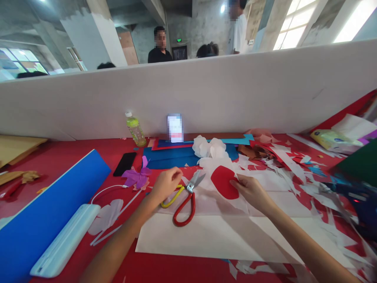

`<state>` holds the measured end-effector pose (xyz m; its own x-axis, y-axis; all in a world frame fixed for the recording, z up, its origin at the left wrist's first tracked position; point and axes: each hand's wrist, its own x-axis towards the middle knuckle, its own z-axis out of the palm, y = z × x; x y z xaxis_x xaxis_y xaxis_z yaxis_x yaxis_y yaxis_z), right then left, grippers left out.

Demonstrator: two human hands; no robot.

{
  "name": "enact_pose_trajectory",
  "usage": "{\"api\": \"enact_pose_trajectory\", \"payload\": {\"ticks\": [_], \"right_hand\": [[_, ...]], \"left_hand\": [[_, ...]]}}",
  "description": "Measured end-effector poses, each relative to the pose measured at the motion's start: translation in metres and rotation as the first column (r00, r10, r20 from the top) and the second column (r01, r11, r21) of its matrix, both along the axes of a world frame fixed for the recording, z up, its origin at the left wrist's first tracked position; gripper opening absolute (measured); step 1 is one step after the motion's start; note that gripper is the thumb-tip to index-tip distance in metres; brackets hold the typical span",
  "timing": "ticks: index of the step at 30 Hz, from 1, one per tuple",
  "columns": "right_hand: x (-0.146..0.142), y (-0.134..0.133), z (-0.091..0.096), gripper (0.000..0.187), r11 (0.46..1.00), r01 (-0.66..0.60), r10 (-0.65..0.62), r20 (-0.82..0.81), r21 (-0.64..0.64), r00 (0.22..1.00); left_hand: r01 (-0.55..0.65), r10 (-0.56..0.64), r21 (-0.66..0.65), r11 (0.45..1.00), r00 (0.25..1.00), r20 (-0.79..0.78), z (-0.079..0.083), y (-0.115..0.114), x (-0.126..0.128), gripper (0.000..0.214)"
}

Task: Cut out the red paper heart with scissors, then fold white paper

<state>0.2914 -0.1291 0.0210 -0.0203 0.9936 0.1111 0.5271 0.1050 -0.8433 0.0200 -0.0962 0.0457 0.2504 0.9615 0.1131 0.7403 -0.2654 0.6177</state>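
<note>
My left hand point(165, 183) is curled into a loose fist that rests on the yellow handle of a pair of scissors point(185, 196), which lie with blades apart on a large white paper sheet point(212, 236); the other handle is red. My right hand point(250, 190) pinches the edge of a thin white tissue sheet point(271, 184) that has a rounded hole showing the red table point(222, 181) underneath. Both forearms reach in from the bottom edge.
Crumpled white tissue point(207, 147), blue and red card sheets point(167, 155), a purple paper flower point(137, 177), a black phone point(125, 163), a green bottle point(135, 129), a white device with cable point(64, 239), a blue board point(44, 208). Paper scraps litter the right point(294, 165). A white partition point(206, 90) stands behind; people beyond it.
</note>
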Motion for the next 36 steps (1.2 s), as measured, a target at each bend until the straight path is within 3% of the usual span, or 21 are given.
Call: {"api": "enact_pose_trajectory", "payload": {"ticks": [3, 6, 15, 19, 22, 25, 27, 30, 33, 36], "right_hand": [[0.002, 0.002, 0.000, 0.032, 1.000, -0.001, 0.001, 0.022, 0.006, 1.000], [0.003, 0.002, -0.001, 0.030, 1.000, -0.009, 0.008, 0.020, 0.010, 1.000], [0.011, 0.002, 0.007, 0.030, 0.999, 0.043, -0.044, -0.130, -0.011, 0.991], [0.014, 0.000, 0.019, 0.029, 0.998, 0.049, -0.055, -0.210, -0.033, 0.976], [0.014, -0.002, 0.027, 0.030, 0.994, 0.104, -0.110, -0.248, -0.037, 0.963], [0.013, -0.004, 0.032, 0.030, 0.988, 0.152, -0.155, -0.265, -0.031, 0.952], [0.012, -0.005, 0.034, 0.030, 0.988, 0.153, -0.154, -0.268, -0.025, 0.951], [0.008, -0.008, 0.037, 0.030, 0.993, 0.113, -0.119, -0.294, -0.036, 0.949], [0.004, -0.013, 0.040, 0.029, 0.995, 0.088, -0.100, -0.326, -0.052, 0.940], [0.002, -0.017, 0.045, 0.028, 0.995, 0.097, -0.105, -0.330, -0.040, 0.938]], "left_hand": [[0.110, -0.129, -0.070, 0.992, 0.902, -0.413, -0.008, -0.017, 0.000, 0.023], [0.125, -0.140, -0.067, 0.990, 0.791, -0.596, -0.013, -0.029, 0.007, 0.036], [0.065, -0.155, -0.156, 0.986, 0.713, -0.684, -0.002, -0.036, 0.013, 0.030], [0.001, -0.061, -0.090, 0.996, 0.740, -0.670, -0.001, -0.037, 0.012, 0.030], [-0.034, -0.005, -0.046, 0.998, 0.751, -0.660, 0.011, -0.035, 0.005, 0.031], [-0.108, 0.087, -0.005, 0.994, 0.827, -0.556, 0.029, -0.028, -0.005, 0.032], [-0.157, 0.165, 0.053, 0.986, 0.909, -0.384, 0.039, -0.021, -0.009, 0.027], [-0.223, 0.233, 0.101, 0.970, 0.966, -0.113, 0.045, -0.010, -0.009, 0.012], [-0.188, 0.181, 0.034, 0.982, 0.973, 0.140, 0.042, -0.009, -0.004, 0.007], [-0.028, 0.028, -0.007, 1.000, 0.963, 0.267, 0.034, -0.019, 0.004, 0.014]]}}
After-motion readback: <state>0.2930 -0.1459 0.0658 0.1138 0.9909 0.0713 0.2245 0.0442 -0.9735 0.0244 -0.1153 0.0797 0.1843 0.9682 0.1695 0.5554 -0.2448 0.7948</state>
